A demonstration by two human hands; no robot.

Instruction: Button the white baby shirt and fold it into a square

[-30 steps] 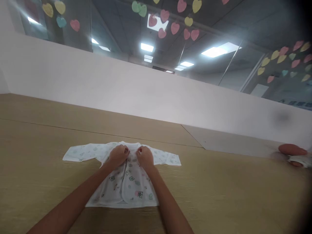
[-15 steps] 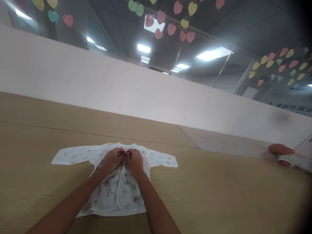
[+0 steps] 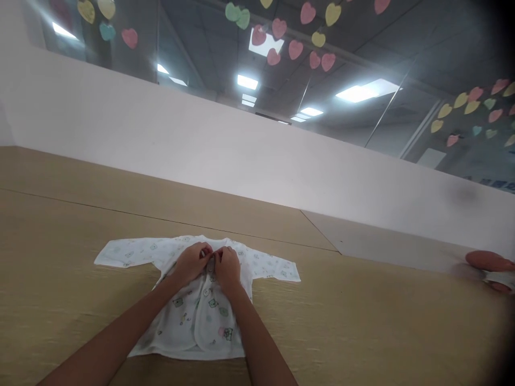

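A small white baby shirt [image 3: 189, 332] with a printed animal pattern lies spread on the wooden table, front up, its sleeves stretched out to both sides. At the upper front, near the neckline, my left hand [image 3: 195, 262] pinches the edge of the front opening. Close beside it, my right hand [image 3: 228, 268] pinches the same spot from the other side, fingertips almost touching the left ones. Whatever fastener lies between the fingertips is hidden. Below the hands the front edges overlap down to a rounded hem.
The pale wooden table [image 3: 362, 321] carries the shirt and ends at a low white wall [image 3: 225, 150]. Glass above it has heart-shaped paper notes [image 3: 295, 49]. At the far right edge are a reddish-brown rounded object [image 3: 488, 261] and white cloth [image 3: 499, 277].
The view has shifted slightly, so the scene sits a little further right. Both hands keep their pinch at the shirt's neckline, with only small finger movement.
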